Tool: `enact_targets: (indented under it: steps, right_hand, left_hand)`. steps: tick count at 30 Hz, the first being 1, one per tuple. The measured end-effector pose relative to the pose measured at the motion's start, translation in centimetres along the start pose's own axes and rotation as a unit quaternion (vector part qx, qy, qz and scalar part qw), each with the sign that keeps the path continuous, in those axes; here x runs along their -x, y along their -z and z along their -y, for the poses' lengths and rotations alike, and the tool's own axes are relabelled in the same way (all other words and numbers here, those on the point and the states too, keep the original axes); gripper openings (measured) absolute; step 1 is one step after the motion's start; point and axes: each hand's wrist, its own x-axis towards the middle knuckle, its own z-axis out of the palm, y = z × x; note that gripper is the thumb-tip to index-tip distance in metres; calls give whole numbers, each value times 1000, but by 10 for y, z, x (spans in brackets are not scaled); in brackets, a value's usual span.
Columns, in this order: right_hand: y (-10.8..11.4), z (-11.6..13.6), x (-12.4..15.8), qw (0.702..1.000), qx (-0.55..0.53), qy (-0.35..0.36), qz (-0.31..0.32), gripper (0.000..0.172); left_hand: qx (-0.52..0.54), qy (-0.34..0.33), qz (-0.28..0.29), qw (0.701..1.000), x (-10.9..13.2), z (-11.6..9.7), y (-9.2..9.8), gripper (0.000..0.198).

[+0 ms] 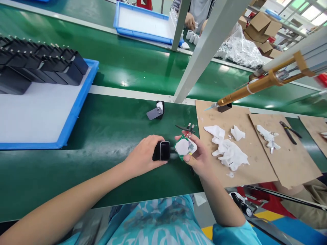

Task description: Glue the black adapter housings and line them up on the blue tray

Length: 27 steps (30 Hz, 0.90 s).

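My left hand (pixel 145 153) is closed around a small black plastic housing (pixel 165 151), its open end turned to the right. In my right hand (pixel 199 155), thumb and fingers pinch a green circuit board (pixel 182 148) with a round white pad and a white part on it. A black plate with two metal plug pins (pixel 190 127) sticks out above the fingers of that hand, next to the board. The board and the housing's mouth are close together, with a dark strip between them that I cannot make out clearly.
Black housings (pixel 73 68) stand in rows in a blue-rimmed tray (pixel 76 114). Another housing with a loose plate (pixel 154 113) lies ahead. An orange dispenser (pixel 245 91) hangs over cardboard (pixel 255 170) with crumpled white wipes (pixel 230 154). Pliers (pixel 290 132) lie further right. A co-worker's hand (pixel 190 21) shows behind a post (pixel 201 51).
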Motion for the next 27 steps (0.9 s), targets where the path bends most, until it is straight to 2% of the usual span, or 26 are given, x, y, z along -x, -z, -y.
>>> enact_targets:
  steps: [5,8,11,13,17,21,24,27]
  right_hand:
    - [-1,-3,2,997,-31,-38,60,64]
    - [-5,-9,3,995,-22,-49,82,63]
    - [-6,-14,3,996,1,-51,68,61]
    - [-6,-14,2,998,16,-43,46,60]
    - [-3,-12,-2,999,23,-27,3,57]
    - [-3,-12,-3,1000,23,-13,10,56]
    - [-4,-13,-3,999,34,17,25,51]
    - [-4,-15,-1,996,54,62,34,49]
  left_hand:
    - [-76,35,-35,996,0,-2,-4,59]
    - [-63,39,-45,996,0,-2,-6,58]
    - [-27,9,-44,999,2,0,-4,59]
    - [-8,9,-19,1000,4,1,2,56]
    - [31,61,68,995,5,0,18,49]
    - [72,71,155,983,3,-2,27,64]
    - [70,41,169,982,0,-5,29,70]
    - [66,17,173,982,-2,-8,28,64]
